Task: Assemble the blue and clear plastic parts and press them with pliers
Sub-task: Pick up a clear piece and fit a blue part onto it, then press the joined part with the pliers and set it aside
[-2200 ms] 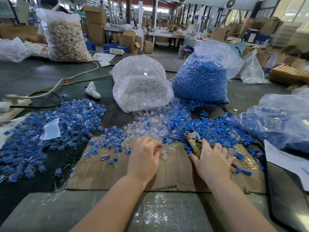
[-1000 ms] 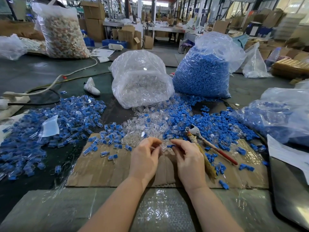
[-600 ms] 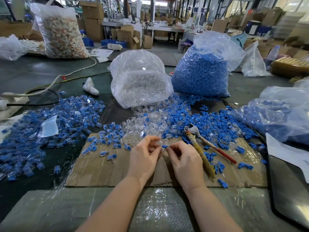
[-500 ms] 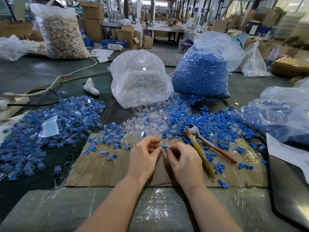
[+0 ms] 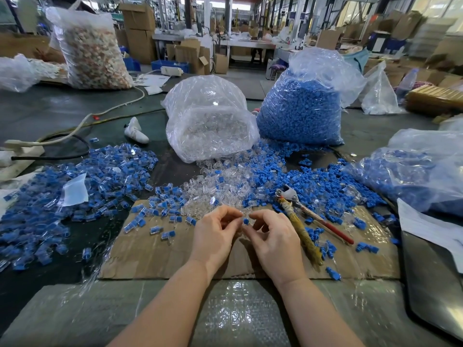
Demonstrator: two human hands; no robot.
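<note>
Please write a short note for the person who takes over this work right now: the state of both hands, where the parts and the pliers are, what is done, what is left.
Left hand: pinches a clear part, hard to see.
Right hand: pinches a blue part at the fingertips, close to the clear one; not visibly joined yet.
Pliers: lie unheld on the cardboard, just right of the right hand.
Loose clear and blue parts lie beyond the hands; a pile of assembled pieces sits on the left.
Left: join this pair, press it with the pliers, continue.
</note>
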